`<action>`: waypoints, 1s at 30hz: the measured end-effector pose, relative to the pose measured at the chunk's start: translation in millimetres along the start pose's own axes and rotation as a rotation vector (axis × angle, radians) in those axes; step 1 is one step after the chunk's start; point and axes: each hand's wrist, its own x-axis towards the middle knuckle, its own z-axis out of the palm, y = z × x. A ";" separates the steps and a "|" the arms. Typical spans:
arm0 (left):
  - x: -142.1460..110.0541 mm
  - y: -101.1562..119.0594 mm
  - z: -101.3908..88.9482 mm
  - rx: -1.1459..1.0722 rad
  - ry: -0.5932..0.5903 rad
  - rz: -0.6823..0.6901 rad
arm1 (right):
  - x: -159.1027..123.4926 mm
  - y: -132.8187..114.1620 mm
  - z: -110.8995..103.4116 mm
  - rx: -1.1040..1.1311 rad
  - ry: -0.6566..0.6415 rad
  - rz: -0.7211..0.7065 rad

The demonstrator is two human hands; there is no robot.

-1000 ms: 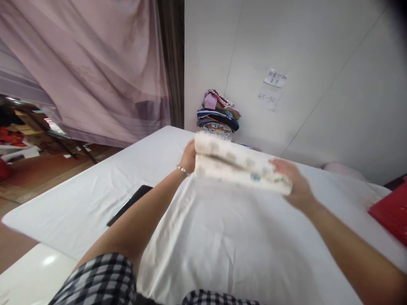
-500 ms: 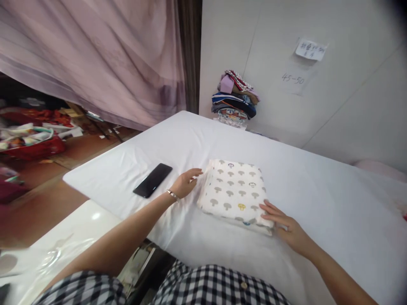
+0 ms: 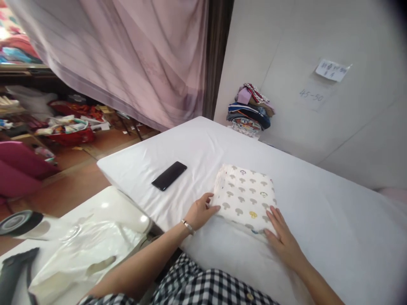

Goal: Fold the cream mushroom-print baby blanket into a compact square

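Observation:
A folded white cloth (image 3: 246,195) printed with grey mushrooms, plus a few coloured ones, lies flat on the white-covered table. At its near left corner is my left hand (image 3: 199,212), thumb and fingers apart and touching the cloth's edge. My right hand (image 3: 284,237) rests open against the near right corner, fingertips on the top surface and thumb along the front edge. A black phone (image 3: 169,176) lies on the table to the left of the cloth.
A stack of folded fabrics (image 3: 249,112) stands at the far edge by the wall. On the left, a lower white surface holds a clear plastic bag (image 3: 92,250) and a roll of tape (image 3: 20,223). A pink curtain (image 3: 143,55) hangs behind.
My left hand has moved from beside the cloth's left edge down to its near left corner. My right hand stays at the near right corner. The view has swung left.

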 end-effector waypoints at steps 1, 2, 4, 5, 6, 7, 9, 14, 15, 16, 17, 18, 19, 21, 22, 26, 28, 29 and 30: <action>-0.5 -0.5 1.3 -0.027 0.007 -0.007 | 1.1 -1.5 -4.8 0.053 -0.001 0.033; -0.9 -0.7 2.4 -0.057 0.012 -0.011 | 4.2 -3.0 -10.2 0.102 0.018 0.081; -1.7 0.6 4.3 -0.109 0.015 -0.016 | 16.8 -4.9 -21.1 0.168 0.113 0.222; -2.0 2.3 5.2 -0.120 0.018 -0.018 | 25.8 -5.1 -25.9 0.190 0.171 0.304; -2.1 4.4 6.1 -0.123 0.023 -0.019 | 36.1 -4.8 -29.8 0.213 0.211 0.389; -1.9 6.9 7.1 -0.132 0.031 -0.019 | 46.8 -4.3 -32.8 0.242 0.220 0.472; -0.3 11.3 9.4 -0.216 0.033 -0.037 | 66.4 -3.5 -35.6 0.312 0.172 0.593; 5.7 11.2 15.5 -0.500 -0.059 -0.142 | 84.5 -4.5 -31.0 0.336 0.135 0.634; 6.0 10.1 16.5 -0.449 -0.067 -0.137 | 83.0 -3.8 -29.6 0.324 0.155 0.632; 5.9 9.3 17.3 -0.355 -0.069 -0.120 | 80.7 -2.3 -28.4 0.305 0.176 0.633; 5.3 9.2 17.9 -0.228 -0.066 -0.092 | 78.2 0.0 -27.6 0.277 0.197 0.632; 4.6 9.9 18.4 -0.083 -0.055 -0.061 | 76.0 3.2 -27.3 0.236 0.211 0.628; 3.8 11.4 18.8 0.060 -0.039 -0.033 | 74.6 7.0 -27.6 0.184 0.211 0.620; 2.7 16.0 19.7 0.284 -0.012 0.006 | 75.2 15.1 -29.6 0.087 0.162 0.597; 2.5 18.6 20.1 0.354 -0.010 0.020 | 77.1 18.3 -31.2 0.049 0.133 0.578; 2.2 24.5 21.2 0.447 -0.048 0.056 | 93.9 11.6 -36.3 -0.083 0.186 0.344; 1.4 23.9 21.5 0.448 -0.045 0.062 | 106.1 -7.4 -33.7 -0.141 0.253 0.132; 0.9 23.1 21.6 0.443 -0.039 0.067 | 112.9 -19.7 -30.4 -0.162 0.262 0.031; 0.3 22.2 21.8 0.436 -0.033 0.072 | 120.3 -32.7 -25.9 -0.171 0.256 -0.055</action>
